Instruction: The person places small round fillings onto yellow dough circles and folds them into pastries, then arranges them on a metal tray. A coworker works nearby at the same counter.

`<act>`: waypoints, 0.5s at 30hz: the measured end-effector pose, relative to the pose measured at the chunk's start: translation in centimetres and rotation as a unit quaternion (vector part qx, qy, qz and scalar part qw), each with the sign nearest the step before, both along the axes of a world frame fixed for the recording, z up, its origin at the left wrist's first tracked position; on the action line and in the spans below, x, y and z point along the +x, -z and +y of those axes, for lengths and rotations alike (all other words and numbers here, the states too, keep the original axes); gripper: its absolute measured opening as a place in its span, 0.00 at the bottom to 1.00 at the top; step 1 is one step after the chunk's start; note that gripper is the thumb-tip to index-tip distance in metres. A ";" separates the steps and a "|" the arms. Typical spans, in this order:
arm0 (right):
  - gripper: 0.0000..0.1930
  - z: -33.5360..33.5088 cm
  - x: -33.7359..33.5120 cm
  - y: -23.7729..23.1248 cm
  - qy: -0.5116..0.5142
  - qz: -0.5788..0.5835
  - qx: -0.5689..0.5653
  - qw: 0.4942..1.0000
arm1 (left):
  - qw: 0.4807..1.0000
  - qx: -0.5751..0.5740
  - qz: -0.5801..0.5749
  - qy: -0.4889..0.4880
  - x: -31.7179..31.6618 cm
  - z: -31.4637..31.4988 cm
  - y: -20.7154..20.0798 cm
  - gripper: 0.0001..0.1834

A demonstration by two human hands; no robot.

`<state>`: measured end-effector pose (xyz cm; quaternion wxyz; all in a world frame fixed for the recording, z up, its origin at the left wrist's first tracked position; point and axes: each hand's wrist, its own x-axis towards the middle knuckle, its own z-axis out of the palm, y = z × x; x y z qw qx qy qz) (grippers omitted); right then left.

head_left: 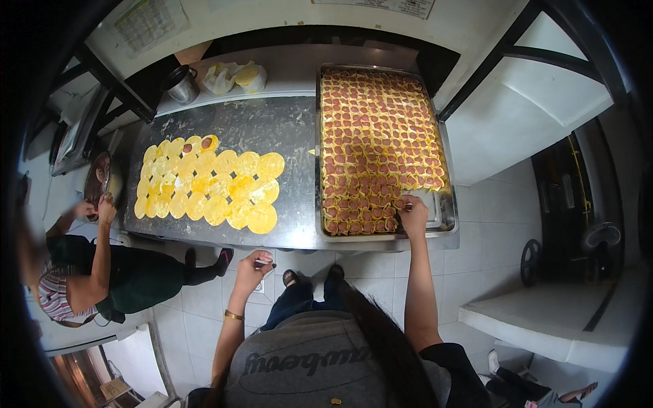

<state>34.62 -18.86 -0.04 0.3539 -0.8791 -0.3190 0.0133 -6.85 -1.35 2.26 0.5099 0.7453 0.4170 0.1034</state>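
My right hand (413, 214) reaches over the near right part of a large metal tray (445, 234). Its fingers are pinched together beside the last of the small round filled dough pieces (360, 207); what they hold is hidden. These pieces stand in tight rows, each with a reddish-brown sliced filling in a yellow wrapper. In front of the table edge hangs my left hand (252, 272), its fingertips closed on a small dark thing too small to name. Thin yellow dough rounds (204, 187) lie overlapping on the dark table (292, 197), two with reddish slices on them.
A metal pot (181, 84) and pale plastic bags (224, 79) stand on the ledge behind the table. At the left, another person (102, 272) works over a bowl (103, 180). A white counter (551, 326) juts in at the right. Metal posts flank the table.
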 end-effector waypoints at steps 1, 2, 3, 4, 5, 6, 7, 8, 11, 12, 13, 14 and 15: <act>0.17 -0.1 0.1 0.2 -0.011 0.006 0.014 1.000 | 1.000 -0.005 0.003 -0.004 0.0 -0.2 0.0 0.14; 0.18 -0.2 0.1 0.4 -0.022 0.012 0.028 0.999 | 1.000 -0.009 0.007 -0.007 0.0 -0.5 0.0 0.14; 0.18 -0.3 0.2 0.5 -0.024 0.035 0.038 0.998 | 1.000 -0.014 0.010 -0.010 0.0 -0.8 0.0 0.14; 0.18 -0.4 0.3 0.7 -0.025 0.057 0.048 0.997 | 1.000 -0.014 0.014 -0.007 0.1 -1.1 0.1 0.14; 0.18 -0.4 0.4 0.9 -0.026 0.079 0.059 0.995 | 1.000 -0.014 0.018 -0.004 0.2 -1.4 0.1 0.14; 0.18 -0.2 0.2 0.6 -0.025 0.093 0.059 0.994 | 1.000 -0.014 0.021 -0.002 0.2 -1.6 0.1 0.14; 0.17 -0.1 0.1 0.3 -0.024 0.107 0.060 0.992 | 1.000 -0.014 0.024 -0.004 0.4 -1.8 0.1 0.14; 0.17 -0.1 0.0 -0.1 -0.023 0.120 0.061 0.991 | 1.000 -0.013 0.026 -0.005 0.6 -2.1 0.1 0.14; 0.20 -0.3 0.2 -0.6 -0.024 0.155 0.047 0.987 | 1.000 -0.006 0.021 0.000 0.9 -2.3 -0.2 0.14; 0.20 -0.1 0.2 -0.5 -0.018 0.150 0.052 0.987 | 1.000 -0.004 0.016 0.004 0.8 -2.3 -0.2 0.14; 0.21 0.0 0.3 -0.2 -0.013 0.145 0.056 0.988 | 1.000 -0.010 0.003 0.002 0.7 -2.3 0.1 0.14; 0.22 0.3 0.4 0.0 -0.010 0.139 0.061 0.988 | 1.000 -0.016 -0.010 0.000 0.5 -2.2 0.8 0.14; 0.23 0.3 0.6 0.2 -0.020 0.146 0.055 0.987 | 0.999 -0.020 -0.022 -0.011 -0.2 -2.0 1.3 0.14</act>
